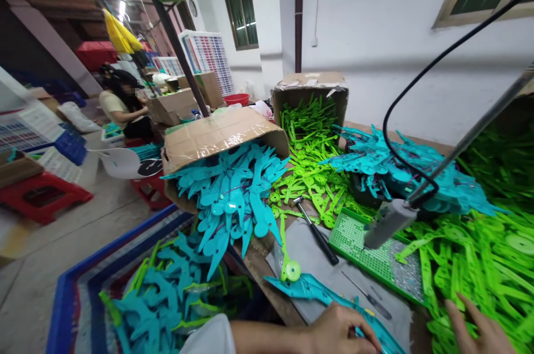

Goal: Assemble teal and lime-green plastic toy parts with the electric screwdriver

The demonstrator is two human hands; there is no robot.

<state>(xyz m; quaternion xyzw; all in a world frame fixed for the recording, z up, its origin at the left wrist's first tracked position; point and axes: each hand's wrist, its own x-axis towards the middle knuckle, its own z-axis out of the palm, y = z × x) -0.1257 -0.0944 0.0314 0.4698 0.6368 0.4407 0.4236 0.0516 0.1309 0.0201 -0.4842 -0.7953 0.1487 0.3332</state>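
My left hand [340,330] reaches in at the bottom, its fingers curled round a long teal plastic part [311,287] that lies on a grey cloth [292,242]. My right hand [479,327] is at the lower right with its fingers apart, against a heap of lime-green plastic arms [471,265]. Whether its fingertips touch one, I cannot tell. One green arm with a round disc [291,270] lies by the teal part's far end. A hammer [317,231] and a thin screwdriver [371,301] lie on the cloth. Above hangs a grey electric screwdriver [390,224].
A green tray [354,242] holds small screws. Teal parts [237,192] spill from a cardboard box [221,134]; more teal parts [400,165] lie behind the tray. A blue-rimmed crate [83,265] holds mixed parts. A person [125,101] sits at the far left.
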